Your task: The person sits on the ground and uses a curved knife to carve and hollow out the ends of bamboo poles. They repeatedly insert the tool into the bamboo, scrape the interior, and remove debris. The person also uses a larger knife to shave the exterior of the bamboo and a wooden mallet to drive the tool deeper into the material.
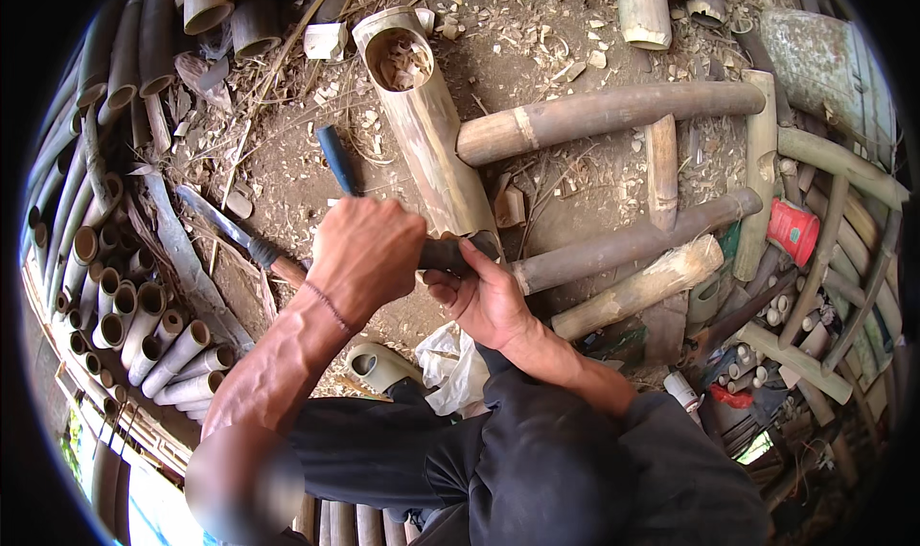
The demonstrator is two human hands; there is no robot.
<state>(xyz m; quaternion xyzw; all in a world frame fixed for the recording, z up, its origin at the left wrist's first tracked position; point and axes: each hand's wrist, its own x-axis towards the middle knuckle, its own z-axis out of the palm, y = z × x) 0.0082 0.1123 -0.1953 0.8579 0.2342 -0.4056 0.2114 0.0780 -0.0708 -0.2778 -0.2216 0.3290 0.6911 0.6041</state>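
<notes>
My left hand (pixel 372 251) is a closed fist, palm down, at the left end of a short dark bamboo piece (pixel 458 255). What its fingers wrap round is hidden. My right hand (pixel 489 302) is turned partly palm up, its thumb on top of that piece and its fingers curled beneath. Just beyond my left fist a blue handle-like bar (pixel 336 160) shows; whether it is held or lies on the ground I cannot tell. Left of my wrist lies a long-bladed knife (pixel 230 228) with a wooden handle. A thick pale bamboo post (pixel 431 153) extends away beyond my hands.
Two bamboo rails (pixel 613 119) join the post to a crosspiece (pixel 757 172) at right. Cut bamboo tubes (pixel 144 325) are stacked at left. A red container (pixel 793 232) lies at right. A white plastic bag (pixel 450 369) lies near my legs. Wood chips litter the dirt ground.
</notes>
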